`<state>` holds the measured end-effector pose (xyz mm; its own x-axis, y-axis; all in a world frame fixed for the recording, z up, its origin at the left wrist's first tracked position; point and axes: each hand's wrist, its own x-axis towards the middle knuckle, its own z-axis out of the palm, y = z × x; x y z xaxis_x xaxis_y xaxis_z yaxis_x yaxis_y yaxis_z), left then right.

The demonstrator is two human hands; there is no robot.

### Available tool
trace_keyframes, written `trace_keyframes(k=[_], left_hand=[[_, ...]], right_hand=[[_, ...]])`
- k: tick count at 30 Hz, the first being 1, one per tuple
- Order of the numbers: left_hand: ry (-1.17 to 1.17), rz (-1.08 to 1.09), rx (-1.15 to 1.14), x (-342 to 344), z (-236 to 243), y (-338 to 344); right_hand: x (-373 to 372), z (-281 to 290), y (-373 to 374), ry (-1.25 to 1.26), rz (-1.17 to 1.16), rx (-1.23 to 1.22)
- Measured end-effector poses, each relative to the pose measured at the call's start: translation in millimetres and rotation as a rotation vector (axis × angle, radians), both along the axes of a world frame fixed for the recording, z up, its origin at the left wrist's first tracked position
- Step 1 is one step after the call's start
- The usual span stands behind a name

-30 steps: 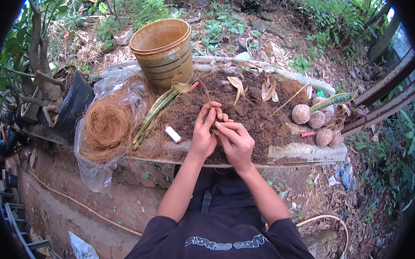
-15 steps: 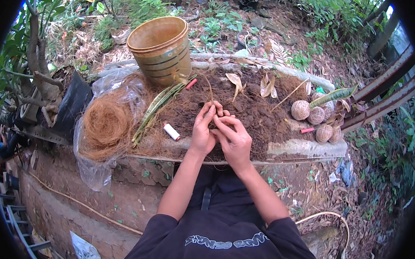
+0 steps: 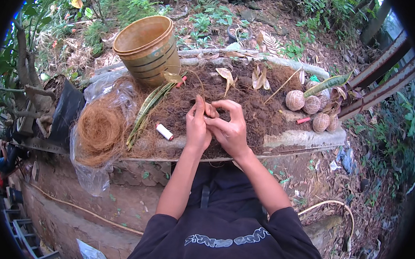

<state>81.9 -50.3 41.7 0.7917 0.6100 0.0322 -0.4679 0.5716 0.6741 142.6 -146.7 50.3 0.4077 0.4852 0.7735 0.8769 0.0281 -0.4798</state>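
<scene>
Close together over a heap of dark soil (image 3: 259, 123), my left hand (image 3: 196, 129) and my right hand (image 3: 227, 129) have their fingers closed around a thin brown stem (image 3: 201, 87) that rises above them. What lies between the fingertips is mostly hidden. Just left of my hands lies a white spool (image 3: 164, 132), and beyond it are long variegated green leaves (image 3: 147, 107) with a small red-handled item (image 3: 181, 81) near their upper end. A nest of brown fibre (image 3: 99, 128) sits on clear plastic at the left.
A tall brown plastic pot (image 3: 146, 51) stands behind the leaves. Several wrapped balls (image 3: 295, 100), one green leaf (image 3: 328, 84) and a red piece (image 3: 303, 120) lie at the right of the ledge (image 3: 305, 140), beside rusty metal bars (image 3: 373, 96). A tree trunk (image 3: 27, 68) is at left.
Both hands have shifted slightly left and are still closed together on the stem, with the right index finger now arched higher. The surroundings have shifted in view as the head moved.
</scene>
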Motion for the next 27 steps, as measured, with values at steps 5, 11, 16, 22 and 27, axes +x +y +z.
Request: trace_keyframes(k=[5, 11, 16, 22, 27], left_hand=[[0.110, -0.012, 0.063, -3, 7, -3], [0.107, -0.085, -0.010, 0, 1, -1], [0.135, -0.110, -0.037, 4, -10, 0], [0.151, -0.180, -0.093, 12, -10, 7], [0.032, -0.218, -0.124, 13, -27, 16]], right_hand=[[-5, -8, -1, 0.415, 0.204, -0.025], [0, -8, -3, 0.780, 0.250, -0.046], [9, 3, -6, 0.688, 0.181, -0.165], [14, -2, -8, 0.726, 0.194, -0.352], [25, -21, -6, 0.841, 0.473, -0.128]])
